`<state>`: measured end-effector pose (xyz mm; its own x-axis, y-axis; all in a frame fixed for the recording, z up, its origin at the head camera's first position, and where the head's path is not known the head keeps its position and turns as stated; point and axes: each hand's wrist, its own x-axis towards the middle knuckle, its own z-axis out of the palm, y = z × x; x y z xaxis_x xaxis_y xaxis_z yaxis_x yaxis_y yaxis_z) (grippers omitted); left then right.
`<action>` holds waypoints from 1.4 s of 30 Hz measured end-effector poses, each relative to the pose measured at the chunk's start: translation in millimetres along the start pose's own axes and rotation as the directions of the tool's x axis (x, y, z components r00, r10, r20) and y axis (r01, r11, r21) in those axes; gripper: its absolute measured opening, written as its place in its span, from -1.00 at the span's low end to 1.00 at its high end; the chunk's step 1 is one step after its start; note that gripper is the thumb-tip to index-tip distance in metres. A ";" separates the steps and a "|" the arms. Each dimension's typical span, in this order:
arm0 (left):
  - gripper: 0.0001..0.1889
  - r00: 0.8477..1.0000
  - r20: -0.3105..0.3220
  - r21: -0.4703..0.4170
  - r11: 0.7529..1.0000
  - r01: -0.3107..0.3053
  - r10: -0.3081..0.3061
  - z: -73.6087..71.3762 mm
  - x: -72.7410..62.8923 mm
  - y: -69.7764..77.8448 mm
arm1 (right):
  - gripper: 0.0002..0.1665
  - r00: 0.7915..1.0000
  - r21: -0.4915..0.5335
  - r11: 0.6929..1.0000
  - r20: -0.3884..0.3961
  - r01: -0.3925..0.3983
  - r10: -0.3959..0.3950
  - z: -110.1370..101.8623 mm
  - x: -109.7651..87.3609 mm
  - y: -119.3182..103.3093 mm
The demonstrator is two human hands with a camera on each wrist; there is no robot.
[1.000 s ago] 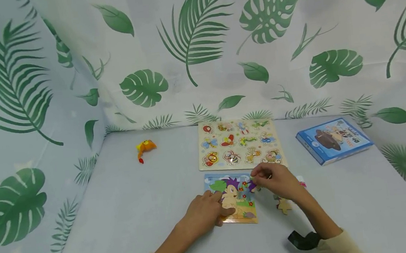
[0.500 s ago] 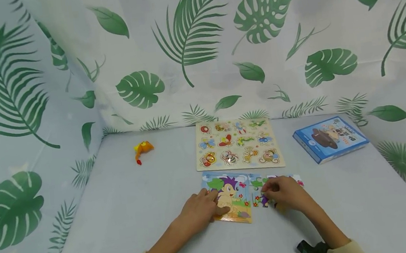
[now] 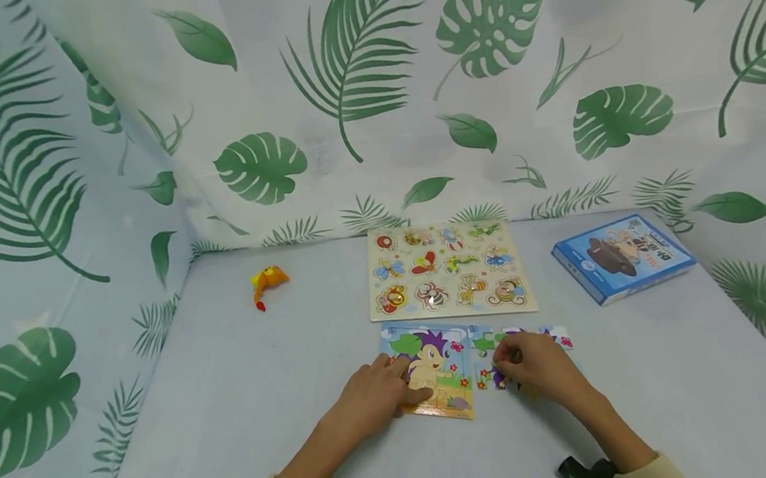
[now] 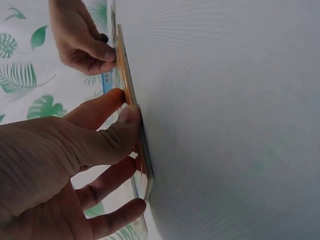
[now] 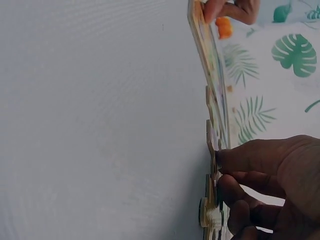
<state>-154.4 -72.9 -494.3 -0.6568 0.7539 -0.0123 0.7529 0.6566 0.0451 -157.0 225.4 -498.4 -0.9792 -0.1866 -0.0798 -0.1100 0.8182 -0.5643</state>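
My left hand (image 3: 374, 396) rests on the left part of a small hedgehog puzzle board (image 3: 459, 412), with fingertips and thumb on its surface. In the left wrist view the fingers (image 4: 117, 217) are spread along the board's edge. To the board's right, my right hand (image 3: 540, 366) pinches a purple puzzle piece (image 3: 499, 376) between thumb and index finger, low among other loose pieces. Next to it lie a green-and-blue puzzle piece (image 3: 482, 339) and a pink-flowered piece (image 3: 561, 333). The right wrist view shows thin wooden pieces (image 5: 209, 134) edge-on by the fingertips; the hand covers several.
Behind the small board lies a larger wooden insect puzzle (image 3: 454, 311). A blue picture box (image 3: 623, 256) stands at the right rear. At the left rear is a small orange toy (image 3: 268, 281). Leaf-patterned cloth (image 3: 376, 177) walls the table's back and left.
My right hand has moved right and down from over the board's upper right corner, taking the purple piece to the loose pieces beside it. The left hand stays on the board.
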 end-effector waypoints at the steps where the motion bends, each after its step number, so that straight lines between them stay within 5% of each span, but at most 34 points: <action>1: -0.44 1.000 -0.001 0.003 1.000 -0.004 0.004 0.4 -0.2 -0.3 | -0.93 1.000 -0.005 1.000 0.001 0.004 -0.004 -0.9 -0.5 -1.3; 9: -0.53 0.999 -0.015 0.083 0.996 -0.037 0.038 3.4 -0.7 3.2 | -0.95 0.994 -0.060 0.995 -0.064 0.086 -0.090 -3.7 -0.8 -29.0; 14: -0.66 0.996 -0.069 0.177 0.983 -0.038 0.051 4.0 -1.0 12.7 | -0.93 0.985 -0.141 0.975 0.008 0.171 -0.172 14.4 -2.3 -48.9; 24: -0.67 0.997 -0.076 0.236 0.972 0.009 0.009 0.6 -2.5 16.8 | -0.80 0.991 -0.210 0.970 -0.013 0.125 -0.131 35.0 -10.4 -59.9; 33: -0.72 0.996 -0.087 0.216 0.976 0.009 0.010 -0.5 -0.1 19.1 | -0.87 0.994 0.038 0.994 0.024 0.105 -0.105 33.1 -8.5 -51.6; 42: -0.72 0.998 -0.059 0.160 0.987 0.018 -0.009 -2.9 -1.4 15.7 | -0.91 0.992 0.327 0.945 0.125 -0.021 -0.021 21.3 -12.4 -41.9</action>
<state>-141.8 -63.7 -490.7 -0.6648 0.7456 0.0464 0.7378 0.6651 -0.1154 -136.6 181.8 -491.3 -0.9477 -0.2704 -0.1696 -0.0278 0.5993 -0.8001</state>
